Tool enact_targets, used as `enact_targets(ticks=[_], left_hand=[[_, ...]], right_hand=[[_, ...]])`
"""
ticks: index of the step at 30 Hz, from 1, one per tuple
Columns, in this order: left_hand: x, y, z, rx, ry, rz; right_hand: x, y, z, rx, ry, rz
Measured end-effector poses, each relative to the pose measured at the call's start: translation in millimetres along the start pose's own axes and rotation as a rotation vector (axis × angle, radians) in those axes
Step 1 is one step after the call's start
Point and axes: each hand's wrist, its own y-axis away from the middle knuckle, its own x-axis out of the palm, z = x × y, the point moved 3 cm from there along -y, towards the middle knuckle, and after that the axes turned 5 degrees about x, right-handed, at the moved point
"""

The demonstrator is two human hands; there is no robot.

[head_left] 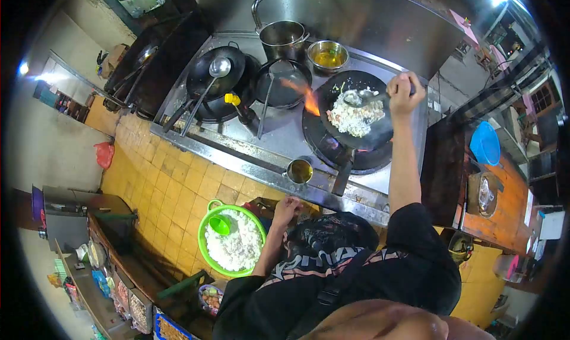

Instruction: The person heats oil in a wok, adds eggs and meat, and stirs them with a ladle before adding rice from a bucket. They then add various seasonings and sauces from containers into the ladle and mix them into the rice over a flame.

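Note:
My right hand [407,94] is closed around the handle of a metal ladle [373,98], whose bowl lies in the rice [356,116] inside a dark wok [375,139]. The rice is white with small bits mixed in. Flame [310,99] flares at the wok's left side, and its handle [343,177] points toward me with no hand on it. Near the stove's front edge, my left hand [288,211] hangs low with its fingers curled in and nothing visible in them. Above it stands a small metal cup [299,171] of dark liquid.
A green basin [206,254] of white rice, with a green scoop [219,224], stands at lower left. On the stove are a wok with a ladle [219,67], a pot [282,34], a bowl of yellow liquid [328,55] and a yellow-capped bottle [233,99]. A wooden table [504,203] stands right.

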Motion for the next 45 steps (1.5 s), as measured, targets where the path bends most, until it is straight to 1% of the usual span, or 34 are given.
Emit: enact_targets(ticks=[2, 3, 6, 7, 8, 10, 11, 14, 15, 18, 19, 22, 23, 24, 25, 26, 27, 28, 29, 31, 32, 33, 34, 35, 36, 37, 38, 39, 40, 41, 42, 43, 44, 45], left_hand=[[-3.2, 7.4, 0.9, -0.005, 0.007, -0.049], [-3.0, 10.0, 1.2, -0.011, 0.003, -0.048], [-1.0, 5.4, -3.8, 0.057, 0.044, -0.031], [-1.2, 2.0, -3.1, 0.015, 0.028, -0.036], [-3.7, 7.7, 4.6, -0.048, 0.005, -0.042], [-6.5, 7.8, 10.2, -0.042, 0.001, -0.033], [-3.8, 3.1, 9.1, -0.015, 0.011, -0.021], [2.3, -4.6, 9.5, 0.017, 0.016, 0.025], [7.5, -17.2, 2.1, 0.036, 0.023, 0.03], [5.2, -19.0, 18.5, 0.007, 0.034, 0.048], [8.5, -27.2, 20.0, 0.033, 0.02, 0.083], [14.9, -24.2, 10.3, 0.067, -0.027, 0.126], [19.7, -24.8, 3.5, 0.074, -0.05, 0.124], [21.3, -27.1, 5.5, 0.066, -0.055, 0.133], [20.0, -31.3, 12.0, 0.07, -0.051, 0.14], [20.0, -34.4, 13.8, 0.079, -0.048, 0.149], [23.3, -39.0, 15.1, 0.077, -0.053, 0.162], [24.6, -39.4, 17.0, 0.068, -0.048, 0.172], [26.1, -38.0, 11.9, 0.062, -0.05, 0.185], [37.2, -29.7, -16.8, 0.062, -0.076, 0.198], [41.7, -20.3, -22.7, 0.034, -0.089, 0.187], [45.3, -23.2, -13.7, 0.018, -0.102, 0.203], [54.2, -37.1, -9.4, 0.14, -0.276, 0.264], [69.4, -50.2, -17.7, 0.28, -0.44, 0.321], [78.6, -55.4, -18.0, 0.278, -0.448, 0.333], [92.6, -58.8, -22.4, 0.216, -0.401, 0.427], [109.3, -63.8, -28.2, 0.162, -0.347, 0.515], [120.4, -66.3, -31.4, 0.164, -0.344, 0.512], [130.8, -68.3, -34.9, 0.167, -0.199, 0.493], [141.7, -71.6, -38.1, 0.168, -0.052, 0.468], [150.9, -111.6, -10.1, 0.278, -0.16, 0.503], [160.0, -118.2, -7.5, 0.085, 0.034, 0.515], [167.3, -119.5, -4.8, -0.105, 0.224, 0.526], [172.2, -120.2, -6.5, -0.103, 0.222, 0.527]], right_hand=[[3.9, 12.6, -6.3, -0.01, 0.001, -0.072], [-0.4, 4.8, -8.2, 0.094, 0.041, -0.043], [7.5, -6.1, 18.1, 0.099, 0.042, -0.036], [12.1, -4.2, 25.7, 0.084, -0.097, -0.018], [13.5, 1.1, 16.2, 0.096, -0.094, -0.02], [11.9, 10.5, -5.5, 0.097, -0.032, -0.172], [10.0, -0.2, -4.1, 0.102, 0.074, -0.009], [16.8, -5.1, 16.3, 0.105, 0.173, -0.079], [21.9, 2.9, 25.3, 0.195, 0.014, -0.124], [15.7, 17.9, -4.3, 0.161, -0.036, -0.115], [14.5, 17.0, 0.0, 0.162, -0.032, -0.114], [16.0, -4.1, 27.5, 0.122, 0.171, -0.075], [11.1, 1.4, 31.7, 0.034, 0.238, -0.075], [3.8, 9.6, 15.9, 0.038, 0.248, -0.083], [-4.1, 22.6, -5.7, 0.057, 0.272, -0.053], [-3.3, 29.3, -4.6, 0.071, 0.296, -0.024], [-3.0, 25.4, -1.4, 0.025, 0.335, 0.067], [6.4, 22.0, 16.9, -0.011, 0.478, 0.097], [9.8, 27.2, 30.1, -0.038, 0.503, 0.132], [11.3, 35.4, 49.9, -0.098, 0.572, 0.206], [7.2, 48.0, 52.8, -0.096, 0.619, 0.245], [-5.1, 60.9, 32.7, -0.108, 0.591, 0.274], [-2.9, 69.8, 30.0, 0.001, 0.601, 0.306], [0.3, 76.3, 33.1, -0.016, 0.698, 0.286], [1.7, 93.6, 40.5, -0.02, 0.794, 0.263], [-0.2, 116.1, 48.7, -0.036, 0.977, 0.199], [-5.7, 138.2, 51.9, 0.293, 0.828, 0.166], [-11.5, 163.3, 56.0, 0.603, 0.688, 0.078], [-16.8, 190.8, 51.0, 1.21, 0.146, 0.017], [-33.0, 198.4, 37.5, 1.218, 0.146, 0.034], [-54.7, 218.6, 9.8, 1.438, -0.077, -0.087], [-67.4, 243.3, -11.9, 1.644, -0.313, -0.226], [-75.1, 256.9, -21.7, 1.55, -0.135, -0.201], [-90.6, 264.9, -28.8, 1.473, 0.261, 0.003]])
